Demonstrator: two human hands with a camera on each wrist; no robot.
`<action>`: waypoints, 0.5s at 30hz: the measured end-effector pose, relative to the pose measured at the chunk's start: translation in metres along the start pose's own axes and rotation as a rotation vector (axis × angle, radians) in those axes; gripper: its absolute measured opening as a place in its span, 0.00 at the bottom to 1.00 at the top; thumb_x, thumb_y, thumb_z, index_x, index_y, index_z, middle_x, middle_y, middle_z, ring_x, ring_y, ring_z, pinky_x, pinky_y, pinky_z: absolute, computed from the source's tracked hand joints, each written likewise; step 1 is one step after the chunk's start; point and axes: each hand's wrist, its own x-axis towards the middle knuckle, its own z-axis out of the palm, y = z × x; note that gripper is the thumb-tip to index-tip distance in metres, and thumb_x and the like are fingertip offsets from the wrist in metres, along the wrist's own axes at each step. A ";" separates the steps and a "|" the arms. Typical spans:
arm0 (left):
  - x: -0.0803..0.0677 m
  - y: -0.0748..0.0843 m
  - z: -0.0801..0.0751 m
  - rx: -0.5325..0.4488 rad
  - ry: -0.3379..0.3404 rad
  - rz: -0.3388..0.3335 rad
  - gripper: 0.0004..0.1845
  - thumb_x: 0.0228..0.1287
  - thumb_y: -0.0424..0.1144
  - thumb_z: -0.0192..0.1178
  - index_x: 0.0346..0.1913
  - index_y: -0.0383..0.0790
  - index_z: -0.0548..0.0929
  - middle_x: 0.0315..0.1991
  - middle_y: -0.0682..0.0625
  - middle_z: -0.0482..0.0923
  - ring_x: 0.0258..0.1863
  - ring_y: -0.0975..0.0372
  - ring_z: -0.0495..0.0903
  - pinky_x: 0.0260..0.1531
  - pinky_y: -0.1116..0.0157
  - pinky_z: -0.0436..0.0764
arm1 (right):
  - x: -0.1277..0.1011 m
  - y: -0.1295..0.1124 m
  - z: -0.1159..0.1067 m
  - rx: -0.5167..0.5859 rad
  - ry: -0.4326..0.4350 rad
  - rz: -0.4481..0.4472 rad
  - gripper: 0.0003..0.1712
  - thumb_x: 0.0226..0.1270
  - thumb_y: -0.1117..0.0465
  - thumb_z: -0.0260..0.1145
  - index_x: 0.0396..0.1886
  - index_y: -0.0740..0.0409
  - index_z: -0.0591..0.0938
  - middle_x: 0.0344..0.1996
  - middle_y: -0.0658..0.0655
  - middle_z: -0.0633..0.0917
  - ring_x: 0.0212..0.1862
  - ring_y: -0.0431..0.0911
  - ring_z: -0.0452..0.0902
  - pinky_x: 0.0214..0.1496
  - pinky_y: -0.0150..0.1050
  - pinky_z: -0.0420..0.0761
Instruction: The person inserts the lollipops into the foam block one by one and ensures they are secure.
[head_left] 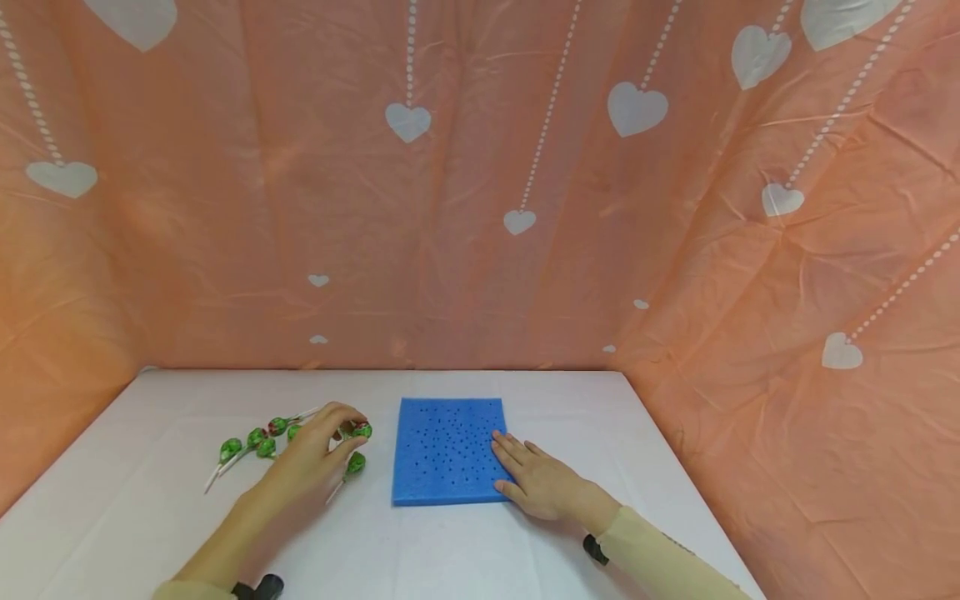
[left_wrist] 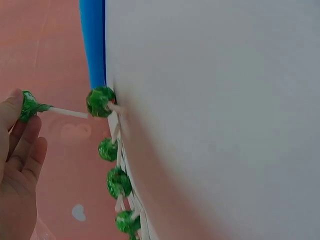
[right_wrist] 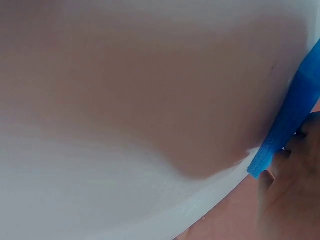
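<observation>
My left hand (head_left: 315, 446) pinches a lollipop (left_wrist: 31, 106) in a shiny green wrapper by its round head, thumb against fingers. In the left wrist view its white stick points away from the palm, with the hand raised off the table. Just under that hand another green lollipop (head_left: 356, 462) lies on the cloth. To the right sits a flat blue foam block (head_left: 420, 492), its top dotted with many small dark holes. My right hand (head_left: 543, 483) rests on the block's right edge, fingers straight and spread over it; the right wrist view shows the block's side (right_wrist: 285, 130) beside the fingers.
Several more green lollipops (head_left: 266, 448) lie in a loose cluster left of my left hand, sticks at different angles. White cloth covers the table (head_left: 450, 558). A pink-orange curtain (head_left: 465, 292) with white hearts stands behind and at both sides.
</observation>
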 end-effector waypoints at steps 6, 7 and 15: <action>0.010 0.004 0.010 -0.040 -0.013 -0.014 0.13 0.71 0.33 0.67 0.55 0.43 0.82 0.50 0.54 0.79 0.45 0.63 0.80 0.43 0.60 0.85 | 0.000 -0.001 -0.001 -0.001 -0.002 -0.004 0.40 0.86 0.40 0.43 0.84 0.60 0.53 0.84 0.58 0.51 0.83 0.52 0.47 0.82 0.52 0.55; 0.012 0.004 0.012 -0.043 -0.008 -0.001 0.13 0.70 0.32 0.68 0.55 0.42 0.82 0.49 0.54 0.79 0.44 0.63 0.80 0.42 0.61 0.85 | 0.000 -0.001 -0.001 -0.004 -0.002 -0.001 0.40 0.86 0.40 0.43 0.84 0.60 0.53 0.84 0.58 0.51 0.84 0.52 0.46 0.82 0.52 0.55; 0.027 0.003 0.030 -0.042 0.055 0.096 0.13 0.67 0.29 0.69 0.53 0.35 0.82 0.48 0.49 0.80 0.42 0.59 0.82 0.41 0.60 0.86 | 0.001 -0.001 0.000 0.000 0.003 0.002 0.40 0.85 0.41 0.44 0.84 0.61 0.54 0.84 0.58 0.51 0.83 0.52 0.47 0.82 0.53 0.55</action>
